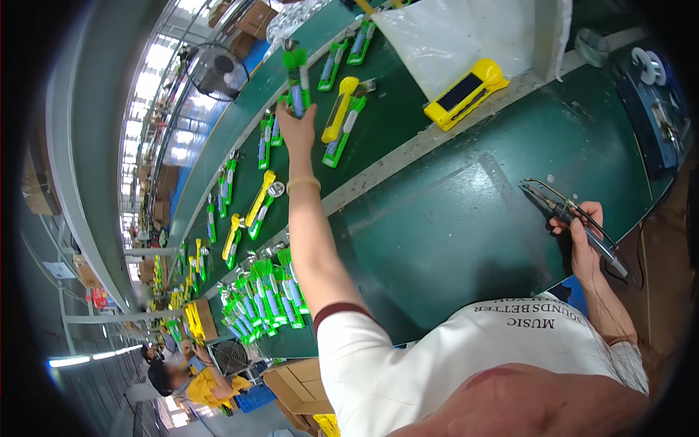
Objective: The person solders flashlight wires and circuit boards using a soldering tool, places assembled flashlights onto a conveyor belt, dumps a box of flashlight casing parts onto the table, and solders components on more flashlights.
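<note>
My left hand [295,127] reaches far out over the green conveyor belt [393,116] and grips a green torch-like part [296,80] by its lower end, holding it upright above the belt. Just right of it lie a yellow part and another green part [344,120]. My right hand [582,233] rests at the near edge of the green worktable [466,226] and holds a soldering iron [575,218] with a thin wire loop, its tip pointing left over the table.
Many green and yellow parts [262,204] lie in a row along the belt, with a pile [266,295] by the table's left end. A yellow solar lamp [464,93] lies beside a white plastic bag [466,33]. Spools [646,65] and cardboard boxes [291,386] stand nearby. Another person [186,379] works farther down.
</note>
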`<state>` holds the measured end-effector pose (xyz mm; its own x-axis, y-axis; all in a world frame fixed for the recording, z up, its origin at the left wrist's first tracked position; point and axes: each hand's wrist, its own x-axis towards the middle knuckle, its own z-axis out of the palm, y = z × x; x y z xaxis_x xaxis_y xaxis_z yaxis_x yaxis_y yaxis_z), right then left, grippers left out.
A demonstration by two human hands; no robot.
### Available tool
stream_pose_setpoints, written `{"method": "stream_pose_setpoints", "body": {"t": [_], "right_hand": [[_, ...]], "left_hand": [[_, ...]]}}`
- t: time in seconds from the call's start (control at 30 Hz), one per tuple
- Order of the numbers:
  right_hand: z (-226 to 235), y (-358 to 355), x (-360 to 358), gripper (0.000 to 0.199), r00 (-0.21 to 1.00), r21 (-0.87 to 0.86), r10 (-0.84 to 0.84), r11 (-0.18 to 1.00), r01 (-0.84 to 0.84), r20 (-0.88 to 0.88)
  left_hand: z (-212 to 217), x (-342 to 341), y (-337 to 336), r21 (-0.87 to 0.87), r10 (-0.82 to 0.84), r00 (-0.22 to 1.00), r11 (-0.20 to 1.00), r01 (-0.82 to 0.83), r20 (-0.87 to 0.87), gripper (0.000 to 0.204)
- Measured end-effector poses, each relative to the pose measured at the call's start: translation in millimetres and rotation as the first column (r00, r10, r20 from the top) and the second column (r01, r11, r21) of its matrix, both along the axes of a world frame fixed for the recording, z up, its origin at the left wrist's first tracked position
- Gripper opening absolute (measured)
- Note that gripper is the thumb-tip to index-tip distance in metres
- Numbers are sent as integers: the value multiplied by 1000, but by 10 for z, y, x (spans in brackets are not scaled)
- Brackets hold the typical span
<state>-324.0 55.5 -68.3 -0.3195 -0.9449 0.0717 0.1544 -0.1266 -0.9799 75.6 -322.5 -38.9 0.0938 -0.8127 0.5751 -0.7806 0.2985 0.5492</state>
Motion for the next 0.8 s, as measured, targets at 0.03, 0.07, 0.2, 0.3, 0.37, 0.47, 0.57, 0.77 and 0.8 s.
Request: {"method": "stream_pose_setpoints", "body": {"t": [0.03,0.07,0.2,0.3,0.37,0.47,0.57,0.77,0.8], "right_hand": [[28,-11,-4,24,1000,-9,2,1000,-2,6],[40,10,-7,24,1000,-29,3,1000,-3,20],[-1,105,-43,23,983,-154,-133,976,151,123],[-61,128,-51,22,980,-177,-71,979,104,188],[-81,139,-14,22,977,-218,-82,968,125,196],[-71,168,-2,21,954,-291,-95,940,180,284],[-64,194,-58,21,945,-314,-85,931,189,317],[-87,168,-96,20,939,-357,-61,915,189,340],[-90,171,-104,20,936,-373,-52,908,190,349]], "left_hand": [[230,-143,295,134,-132,987,981,143,-88,60],[339,-331,541,174,-262,962,947,272,-78,57],[456,-1528,1286,331,-747,662,639,694,55,55],[175,-1955,1382,399,-723,633,686,609,277,56],[97,-2097,1511,495,-642,676,747,444,363,56],[39,-1981,1661,447,-667,700,723,526,256,50],[-1,-1842,1953,183,-738,609,668,722,291,48],[40,-1596,2259,330,-852,510,519,789,119,47],[55,-1577,2295,328,-851,512,520,789,117,47]]}}
